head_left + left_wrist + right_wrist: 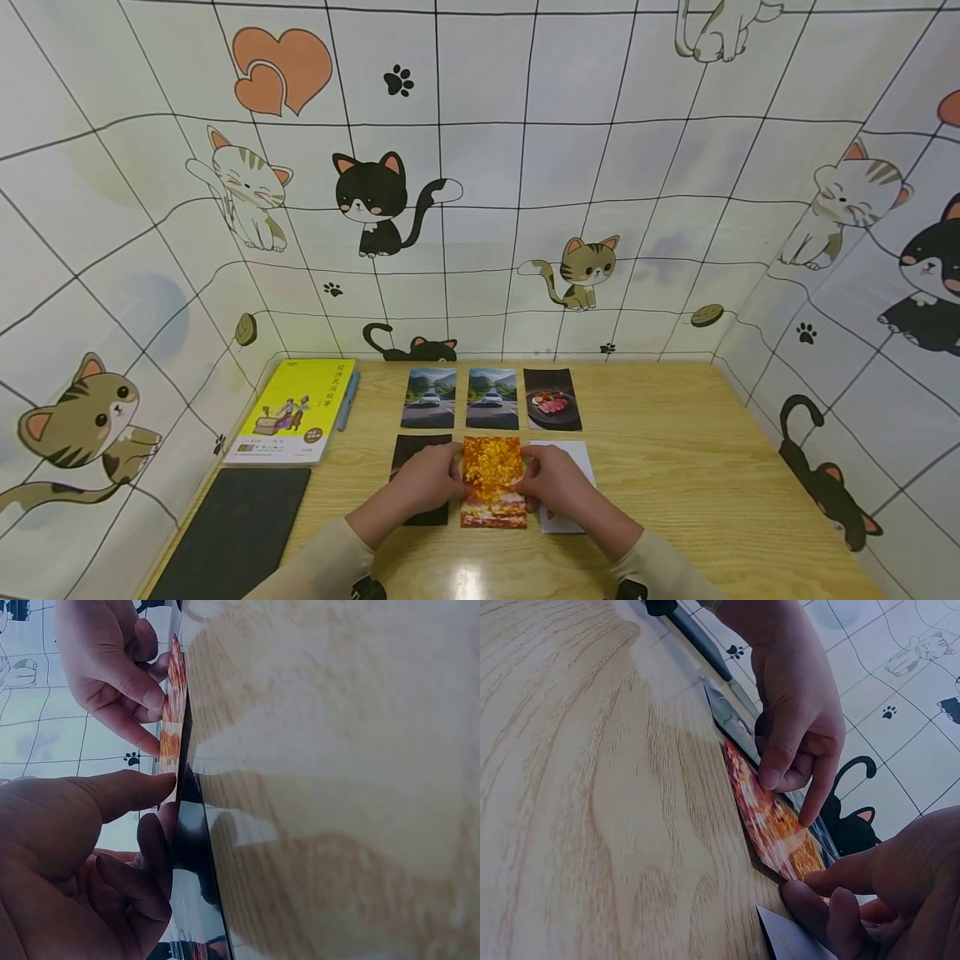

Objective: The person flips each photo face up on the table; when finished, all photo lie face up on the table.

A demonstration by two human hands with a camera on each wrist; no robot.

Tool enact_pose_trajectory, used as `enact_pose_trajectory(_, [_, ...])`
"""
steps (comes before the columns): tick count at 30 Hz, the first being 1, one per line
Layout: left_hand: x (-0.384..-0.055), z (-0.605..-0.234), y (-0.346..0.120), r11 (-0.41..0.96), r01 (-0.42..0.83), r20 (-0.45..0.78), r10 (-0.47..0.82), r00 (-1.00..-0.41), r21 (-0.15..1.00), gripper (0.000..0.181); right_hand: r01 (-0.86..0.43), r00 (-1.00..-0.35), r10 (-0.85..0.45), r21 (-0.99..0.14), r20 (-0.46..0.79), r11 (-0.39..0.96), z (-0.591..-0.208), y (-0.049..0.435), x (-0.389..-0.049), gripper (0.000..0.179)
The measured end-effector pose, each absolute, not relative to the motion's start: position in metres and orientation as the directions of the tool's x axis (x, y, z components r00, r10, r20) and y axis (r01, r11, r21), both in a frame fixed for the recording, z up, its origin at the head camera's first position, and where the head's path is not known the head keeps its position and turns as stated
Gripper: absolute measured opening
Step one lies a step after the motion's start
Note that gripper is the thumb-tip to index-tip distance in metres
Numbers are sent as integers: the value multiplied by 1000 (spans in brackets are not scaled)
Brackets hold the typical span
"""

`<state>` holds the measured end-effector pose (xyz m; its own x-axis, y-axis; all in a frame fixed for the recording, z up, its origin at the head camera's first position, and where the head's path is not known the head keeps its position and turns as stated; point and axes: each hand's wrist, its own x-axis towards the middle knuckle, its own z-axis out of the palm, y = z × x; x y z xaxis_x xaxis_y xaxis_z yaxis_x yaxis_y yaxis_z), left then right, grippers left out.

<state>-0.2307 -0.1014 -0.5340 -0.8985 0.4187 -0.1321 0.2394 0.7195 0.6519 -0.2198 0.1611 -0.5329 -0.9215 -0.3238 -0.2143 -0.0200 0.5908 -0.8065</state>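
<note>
An orange-and-yellow picture card (492,487) lies in the middle of the front row, its near edge raised slightly off the table in the wrist views. My left hand (426,482) pinches its left edge between thumb and fingers. At the right edge, my right hand (561,483) does the same, thumb (832,879) near the card's corner. Beneath the left hand a dark card (427,510) is partly covered. A white card (576,458) is partly hidden under the right hand. Behind them stand in a row two car-on-road cards (429,400) and a dark food card (551,402).
At the left are a yellow book (300,408), a blue pen (348,402) beside it and a black flat pad (232,525). Cat-patterned cloth walls (480,167) enclose the wooden table (675,467) at the back and sides.
</note>
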Motion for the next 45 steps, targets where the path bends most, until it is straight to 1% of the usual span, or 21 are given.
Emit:
enact_pose_trajectory(12, [-229, -535, -101, 719, 243, -123, 416, -901, 652, 56, -39, -923, -330, -809, -195, 587, -532, 161, -220, 70])
enact_pose_trajectory(17, [-228, -535, -102, 717, 243, -117, 412, -904, 653, 63, -42, -925, -331, -818, -184, 574, -531, 164, -219, 72])
enact_pose_trajectory(21, [-231, -535, -102, 724, 232, -121, 400, -908, 649, 69, -18, -935, -302, -825, -185, 564, -532, 168, -220, 71])
enact_pose_trajectory(24, [-231, -534, -101, 726, 229, -122, 396, -910, 649, 72, -19, -942, -286, -821, -177, 571, -533, 172, -221, 64])
enact_pose_trajectory(30, [-229, -530, -91, 702, 239, -116, 418, -901, 671, 69, -69, -940, -316, -833, -130, 548, -532, 189, -227, 49])
enact_pose_trajectory(35, [-231, -525, -78, 683, 263, -91, 436, -895, 681, 63, -76, -955, -278, -819, -104, 568, -525, 204, -229, 41])
enact_pose_trajectory(37, [-232, -524, -72, 684, 263, -91, 436, -896, 680, 59, -107, -957, -278, -795, -79, 597, -525, 211, -230, 40])
enact_pose_trajectory(40, [-236, -522, -61, 692, 279, -84, 440, -894, 666, 58, -197, -946, -322, -748, -24, 634, -527, 224, -230, 41])
enact_pose_trajectory(42, [-239, -522, -53, 690, 312, -70, 466, -882, 653, 61, -256, -932, -363, -720, 7, 645, -529, 233, -229, 43])
enact_pose_trajectory(45, [-243, -524, -43, 664, 394, -46, 542, -839, 635, 72, -321, -906, -422, -694, 27, 645, -530, 245, -227, 49])
